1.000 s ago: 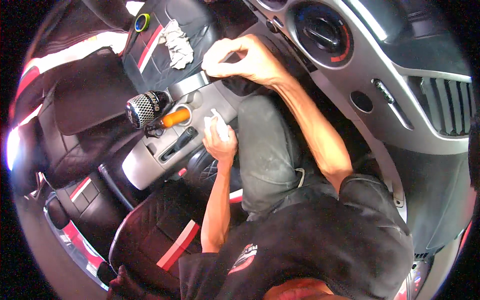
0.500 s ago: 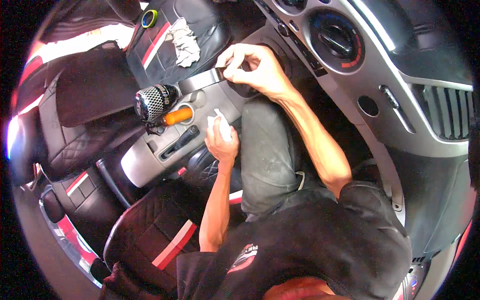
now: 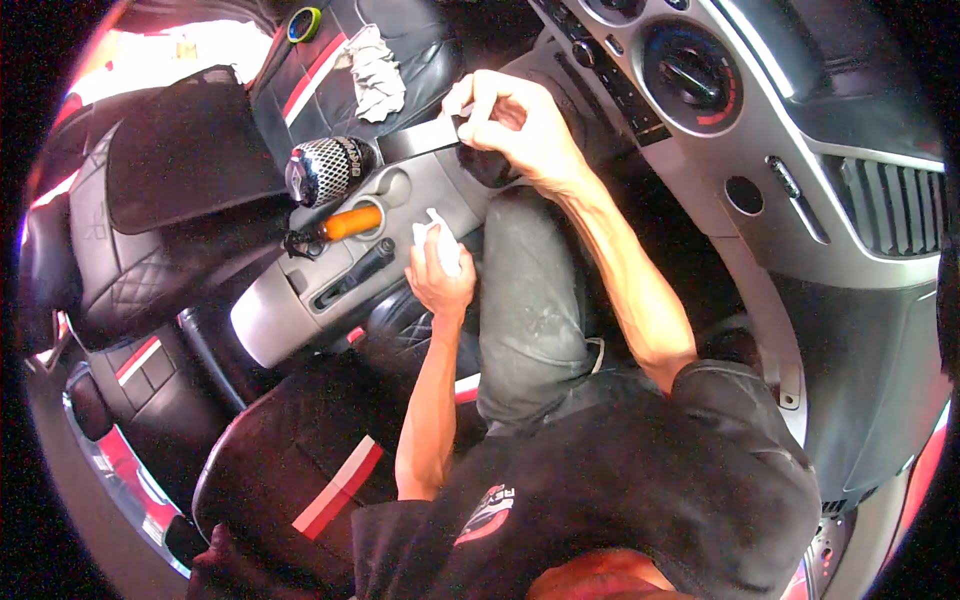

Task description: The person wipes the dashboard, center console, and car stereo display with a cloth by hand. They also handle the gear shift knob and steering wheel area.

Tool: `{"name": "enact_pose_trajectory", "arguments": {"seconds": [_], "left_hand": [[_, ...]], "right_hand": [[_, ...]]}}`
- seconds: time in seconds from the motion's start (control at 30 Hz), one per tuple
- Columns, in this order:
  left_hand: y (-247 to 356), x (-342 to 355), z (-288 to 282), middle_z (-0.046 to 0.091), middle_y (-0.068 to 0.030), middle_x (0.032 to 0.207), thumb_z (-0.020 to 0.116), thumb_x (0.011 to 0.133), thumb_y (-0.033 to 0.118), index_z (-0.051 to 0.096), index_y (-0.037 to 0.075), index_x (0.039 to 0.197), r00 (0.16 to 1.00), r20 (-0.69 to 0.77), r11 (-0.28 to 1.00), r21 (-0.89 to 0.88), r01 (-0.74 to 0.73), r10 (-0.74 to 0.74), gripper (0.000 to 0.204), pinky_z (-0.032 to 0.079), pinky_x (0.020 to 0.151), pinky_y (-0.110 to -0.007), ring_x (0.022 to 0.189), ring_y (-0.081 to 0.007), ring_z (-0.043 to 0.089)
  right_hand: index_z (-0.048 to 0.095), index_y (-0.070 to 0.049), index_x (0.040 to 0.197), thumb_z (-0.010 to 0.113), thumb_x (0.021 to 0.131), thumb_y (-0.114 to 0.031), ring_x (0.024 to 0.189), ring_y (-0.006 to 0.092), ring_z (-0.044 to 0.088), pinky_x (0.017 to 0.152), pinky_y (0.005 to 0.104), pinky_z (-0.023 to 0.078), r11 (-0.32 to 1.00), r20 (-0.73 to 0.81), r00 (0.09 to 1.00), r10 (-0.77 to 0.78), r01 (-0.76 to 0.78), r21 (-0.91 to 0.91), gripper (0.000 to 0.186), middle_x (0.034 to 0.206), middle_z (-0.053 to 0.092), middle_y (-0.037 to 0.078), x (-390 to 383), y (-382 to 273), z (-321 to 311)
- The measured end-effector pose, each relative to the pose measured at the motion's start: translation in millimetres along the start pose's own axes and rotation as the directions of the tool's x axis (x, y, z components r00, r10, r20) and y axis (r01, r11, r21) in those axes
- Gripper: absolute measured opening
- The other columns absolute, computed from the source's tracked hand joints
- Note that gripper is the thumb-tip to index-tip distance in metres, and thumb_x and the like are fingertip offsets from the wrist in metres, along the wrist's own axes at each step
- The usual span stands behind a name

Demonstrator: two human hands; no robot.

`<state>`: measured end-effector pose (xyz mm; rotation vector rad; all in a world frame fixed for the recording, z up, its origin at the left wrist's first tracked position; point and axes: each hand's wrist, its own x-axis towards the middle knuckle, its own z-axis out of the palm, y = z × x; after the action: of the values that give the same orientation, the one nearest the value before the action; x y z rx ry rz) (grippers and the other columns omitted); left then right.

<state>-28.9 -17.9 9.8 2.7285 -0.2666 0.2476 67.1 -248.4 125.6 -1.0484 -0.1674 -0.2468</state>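
A crumpled white cloth or tissue (image 3: pixel 450 252) is gripped in my left hand (image 3: pixel 440 283), above the near side of the grey centre console (image 3: pixel 437 188). My right hand (image 3: pixel 520 125) has thumb and fingertips pinched at the end of a flat silver-grey strip (image 3: pixel 415 140) along the console's far edge. Whether the strip is loose or fixed there I cannot tell. Left of the strip lies a dark cylinder with a silver checkered pattern (image 3: pixel 335 170). An orange bottle with a black top (image 3: pixel 355 222) leans in a cup holder near my left hand.
A parking brake lever (image 3: pixel 370 262) stands beside the cup holders. On the far black seat (image 3: pixel 425 60) lie a crumpled whitish cloth (image 3: pixel 375 75) and a yellow-green roll (image 3: pixel 303 25). The dashboard (image 3: pixel 770 130) curves along the right; my knee is between my hands.
The view has shifted slightly, so the console and seats sit a little differently in it. My right hand still pinches at the strip's end, and my left still grips the white cloth.
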Motion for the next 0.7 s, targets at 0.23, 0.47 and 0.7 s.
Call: {"name": "enact_pose_trajectory", "arguments": {"seconds": [0.23, 0.47, 0.7], "left_hand": [[-4.1, 0.1, 0.9, 0.063, -0.0128, 0.107, 0.072, 0.071, 0.02, 0.06, 0.014, 0.122, 0.999, -0.035, 1.0, -0.008, -0.018, 0.018, 0.053, 0.043, 0.072, -0.042, 0.091, -0.0321, 0.06], [-3.3, 0.4, 1.0, 0.063, -0.015, 0.112, 0.073, 0.071, 0.017, 0.059, 0.012, 0.123, 1.0, -0.009, 1.0, 0.023, -0.01, 0.01, 0.055, 0.045, 0.078, -0.044, 0.097, -0.0354, 0.061], [-0.9, 0.8, 0.9, 0.063, -0.0115, 0.111, 0.073, 0.072, 0.021, 0.06, 0.013, 0.122, 1.0, -0.016, 0.999, 0.031, -0.015, 0.015, 0.052, 0.045, 0.075, -0.043, 0.092, -0.0317, 0.06]], "right_hand": [[0.059, -0.004, 0.073, 0.07, 0.075, 0.003, 0.092, 0.0163, 0.059, 0.085, 0.0297, 0.048, 0.999, 0.0, 1.0, 0.002, -0.002, 0.035, 0.013, 0.094, 0.063, 0.007, -0.1, -2.3, 4.7], [0.057, -0.004, 0.074, 0.067, 0.076, 0.003, 0.09, 0.0146, 0.058, 0.082, 0.0285, 0.048, 0.988, 0.016, 0.995, 0.1, -0.101, 0.12, 0.013, 0.097, 0.063, 0.007, -0.9, -4.8, 1.2], [0.057, -0.005, 0.076, 0.068, 0.078, 0.001, 0.085, 0.0141, 0.058, 0.079, 0.0276, 0.048, 0.994, -0.043, 0.998, 0.051, -0.047, 0.1, 0.013, 0.095, 0.064, 0.008, -1.4, 0.3, -0.2]]}}
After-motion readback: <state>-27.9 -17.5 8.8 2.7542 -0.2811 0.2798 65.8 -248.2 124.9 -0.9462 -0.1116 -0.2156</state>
